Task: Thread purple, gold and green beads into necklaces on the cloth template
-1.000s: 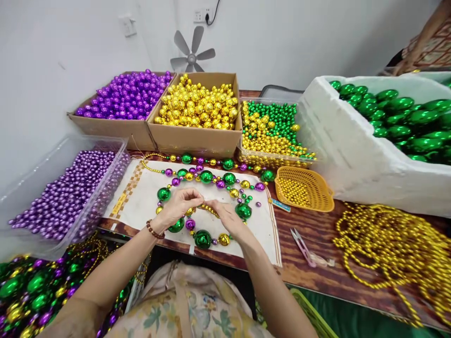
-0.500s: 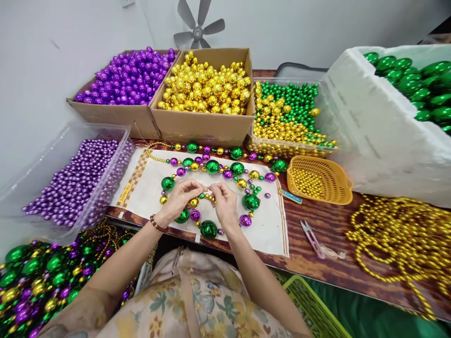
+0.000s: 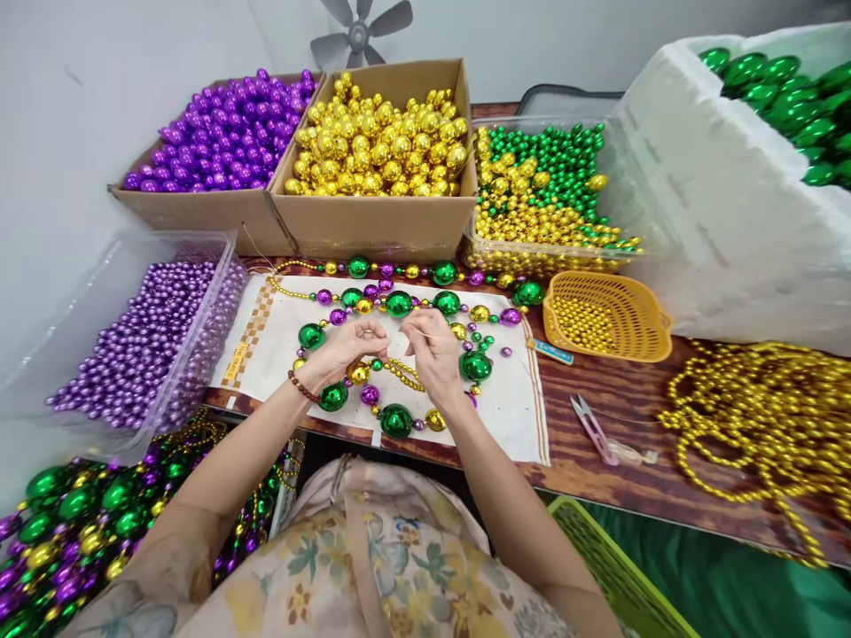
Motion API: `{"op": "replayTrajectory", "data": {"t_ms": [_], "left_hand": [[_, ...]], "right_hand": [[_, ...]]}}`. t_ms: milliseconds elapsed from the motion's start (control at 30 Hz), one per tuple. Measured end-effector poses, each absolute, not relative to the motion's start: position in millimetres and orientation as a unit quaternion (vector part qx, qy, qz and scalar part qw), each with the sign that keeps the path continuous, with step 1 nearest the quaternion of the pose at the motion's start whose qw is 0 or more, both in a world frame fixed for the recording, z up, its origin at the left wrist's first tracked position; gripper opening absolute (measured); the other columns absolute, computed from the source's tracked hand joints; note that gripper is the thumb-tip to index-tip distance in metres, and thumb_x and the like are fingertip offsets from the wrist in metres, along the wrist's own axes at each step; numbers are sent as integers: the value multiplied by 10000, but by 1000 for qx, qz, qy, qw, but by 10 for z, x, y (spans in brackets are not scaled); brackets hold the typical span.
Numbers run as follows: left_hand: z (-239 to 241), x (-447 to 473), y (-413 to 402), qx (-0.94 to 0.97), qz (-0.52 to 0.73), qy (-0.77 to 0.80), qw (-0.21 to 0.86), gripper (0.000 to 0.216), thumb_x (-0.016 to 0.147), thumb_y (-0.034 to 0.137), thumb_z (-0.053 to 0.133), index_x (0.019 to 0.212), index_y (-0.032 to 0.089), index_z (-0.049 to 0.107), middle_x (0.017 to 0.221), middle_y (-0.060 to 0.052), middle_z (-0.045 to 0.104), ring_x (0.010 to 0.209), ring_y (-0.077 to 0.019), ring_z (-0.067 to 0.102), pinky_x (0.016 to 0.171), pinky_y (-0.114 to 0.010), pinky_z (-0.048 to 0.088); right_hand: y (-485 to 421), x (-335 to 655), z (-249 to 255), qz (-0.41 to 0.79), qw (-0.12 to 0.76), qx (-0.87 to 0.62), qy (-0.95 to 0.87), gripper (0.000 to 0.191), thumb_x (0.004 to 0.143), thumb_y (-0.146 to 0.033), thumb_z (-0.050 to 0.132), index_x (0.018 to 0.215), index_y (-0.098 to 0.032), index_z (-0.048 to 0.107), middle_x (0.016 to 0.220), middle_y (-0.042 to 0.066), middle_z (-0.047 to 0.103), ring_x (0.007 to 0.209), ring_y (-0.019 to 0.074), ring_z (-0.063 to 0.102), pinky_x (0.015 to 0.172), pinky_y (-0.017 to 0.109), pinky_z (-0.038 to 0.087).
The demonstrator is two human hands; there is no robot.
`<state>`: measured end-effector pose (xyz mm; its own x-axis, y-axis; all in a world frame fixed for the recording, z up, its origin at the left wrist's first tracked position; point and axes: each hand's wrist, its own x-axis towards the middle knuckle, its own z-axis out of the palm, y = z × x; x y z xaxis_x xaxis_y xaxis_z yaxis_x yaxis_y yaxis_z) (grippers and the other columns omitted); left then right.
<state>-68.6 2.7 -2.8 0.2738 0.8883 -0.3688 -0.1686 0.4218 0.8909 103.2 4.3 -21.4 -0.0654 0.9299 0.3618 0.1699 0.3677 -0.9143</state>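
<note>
Both the left hand [image 3: 342,352] and right hand [image 3: 433,353] pinch closed on the beaded necklace [image 3: 397,420] mid-frame. White cloth's [image 3: 506,415] yellow label [image 3: 234,361] is unreadable; bare worktop [image 3: 638,496] shows lower right.

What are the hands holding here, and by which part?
Left hand and right hand each pinch fingertips together above the small gold bead strand on the white cloth, seemingly at its string end; the string is too thin to confirm.
</note>
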Motion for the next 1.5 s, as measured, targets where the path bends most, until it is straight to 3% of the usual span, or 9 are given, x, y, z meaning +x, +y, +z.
{"op": "replayTrajectory", "data": {"t_ms": [167, 300, 400, 600, 767, 867, 1000, 1167, 1500], "left_hand": [[-10, -652, 59, 443, 360, 449, 688, 214, 707, 242, 803, 738, 137, 619, 645, 14, 637, 609, -103, 617, 696, -272, 458], [14, -715, 92, 440, 393, 438, 678, 196, 755, 233, 774, 767, 151, 596, 657, 14, 649, 650, -119, 642, 779, -312, 479], [26, -768, 118, 437, 384, 440, 684, 187, 770, 222, 767, 778, 151, 594, 682, 4, 672, 674, -121, 651, 809, -330, 486], [-7, -799, 160, 462, 340, 448, 686, 159, 775, 210, 764, 783, 138, 623, 706, -24, 703, 705, -129, 676, 782, -314, 492], [-13, -839, 159, 429, 341, 454, 702, 214, 709, 182, 804, 759, 132, 603, 726, -28, 700, 700, -135, 686, 742, -312, 515], [16, -863, 152, 442, 338, 454, 696, 221, 705, 178, 799, 755, 133, 589, 752, -35, 700, 698, -127, 675, 730, -310, 520], [38, -855, 149, 479, 352, 456, 662, 210, 707, 188, 777, 762, 144, 579, 759, -12, 677, 693, -108, 649, 716, -285, 518], [-49, -822, 120, 544, 387, 480, 569, 198, 763, 258, 731, 767, 165, 556, 735, 13, 620, 670, -103, 588, 650, -247, 477], [-338, -604, 65, 581, 511, 513, 373, 130, 847, 261, 654, 752, 193, 598, 776, -14, 631, 738, -154, 578, 701, -276, 446]], "right_hand": [[354, 915, -177, 315, 431, -417, -736, 236, 965, -306, 486, 797, -220, 626, 952, 65, 642, 869, 193, 597, 744, 314, 460], [410, 985, -224, 468, 356, -428, -686, 353, 1000, -403, 403, 823, -193, 625, 789, 46, 670, 703, 173, 586, 675, 301, 454], [346, 1152, -261, 580, 309, -347, -669, 339, 957, -463, 501, 874, -183, 675, 808, 43, 701, 721, 171, 614, 671, 288, 469], [238, 1332, -207, 405, 356, -375, -754, 231, 948, -338, 557, 796, -202, 663, 799, 31, 650, 756, 171, 573, 713, 296, 413], [122, 1422, -11, 333, 290, -336, -832, 228, 963, -300, 549, 781, -200, 643, 801, 30, 631, 773, 173, 547, 751, 319, 376], [96, 1478, 102, 429, 242, -286, -822, 239, 939, -334, 586, 750, -202, 645, 788, 15, 634, 740, 156, 555, 740, 314, 394], [240, 1373, 91, 557, 308, -328, -698, 258, 889, -417, 607, 745, -207, 649, 744, 6, 625, 686, 143, 566, 662, 288, 429], [431, 1117, -98, 633, 271, -394, -608, 166, 777, -338, 633, 824, -196, 704, 680, -15, 626, 485, 92, 469, 470, 232, 349], [496, 1012, -251, 665, 281, -408, -559, 246, 687, -408, 689, 763, -174, 700, 566, -40, 554, 441, 74, 335, 441, 226, 253]]}}
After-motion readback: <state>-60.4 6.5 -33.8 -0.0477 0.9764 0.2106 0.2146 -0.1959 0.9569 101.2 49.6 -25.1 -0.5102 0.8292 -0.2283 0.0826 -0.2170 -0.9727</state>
